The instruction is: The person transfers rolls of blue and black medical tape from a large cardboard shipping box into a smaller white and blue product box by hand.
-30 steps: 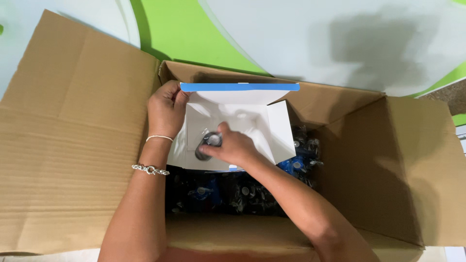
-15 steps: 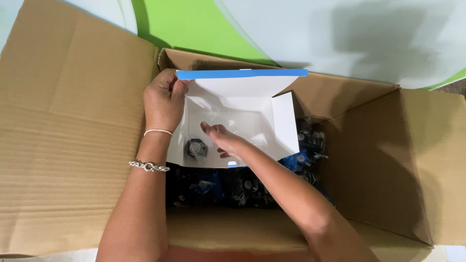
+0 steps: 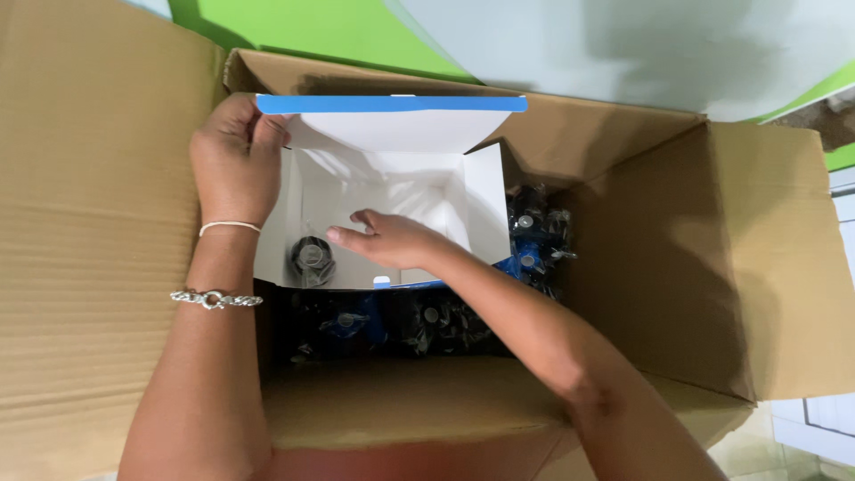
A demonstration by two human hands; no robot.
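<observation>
Nearest the camera, both forearms reached forward and down into a large brown cardboard carton (image 3: 712, 267), the left one wearing a chain bracelet (image 3: 214, 298) and a thin band (image 3: 230, 226) at the wrist. On the carton's floor, just past the near wall, lay a heap of small dark items in clear wrappers (image 3: 401, 325), some with blue parts, running on up the right side of the white box.

Above that heap sat a small white box (image 3: 383, 191) with a blue-edged lid flap (image 3: 392, 103) standing open at its far side. The right hand (image 3: 387, 239) was stretched inside it, palm down and fingers extended loosely toward the left, its grip open and holding nothing (the fingertips lay near, but apart from, the one item in the box). That item, a round dark piece with a pale centre (image 3: 312, 256), rested in the near left corner of the white box, just beside the fingertips.

Further out, the left hand (image 3: 233, 160) curled over the box's far left corner, its grip closed on the cardboard edge, thumb and fingers pinching where the lid flap met the side wall.

Beyond the carton showed a pale blue and green surface (image 3: 374, 36), with the carton's wide left flap (image 3: 89, 223) laid flat.
</observation>
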